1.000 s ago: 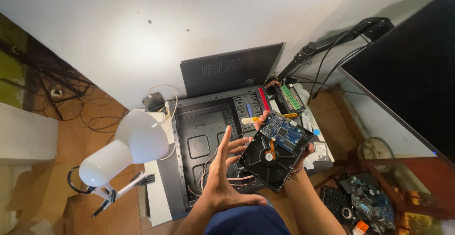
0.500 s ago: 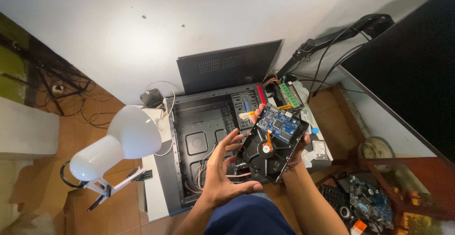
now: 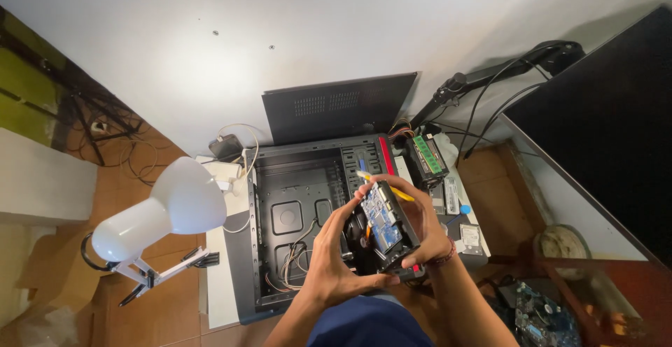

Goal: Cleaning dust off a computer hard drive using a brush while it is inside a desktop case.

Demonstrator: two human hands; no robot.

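Both my hands hold a black hard drive (image 3: 383, 227) with a blue circuit board on its side, tilted on edge above an open black computer case (image 3: 294, 221). My left hand (image 3: 334, 256) cups the drive from the left and below. Around its right edge wraps my right hand (image 3: 420, 224), fingers over the top; a bracelet sits on that wrist. A yellow cable (image 3: 395, 192) runs just behind the drive. Loose wires (image 3: 294, 263) lie on the case floor.
A white desk lamp (image 3: 164, 210) stands left of the case. The case's side panel (image 3: 339, 109) leans on the wall behind. A green memory stick (image 3: 427, 154) and small parts lie to the right, near a dark monitor (image 3: 609, 137). Another circuit board (image 3: 542, 315) lies lower right.
My left hand, earlier open beside the drive, has closed onto it. The drive has turned from flat to standing on edge, and has come lower and nearer the case.
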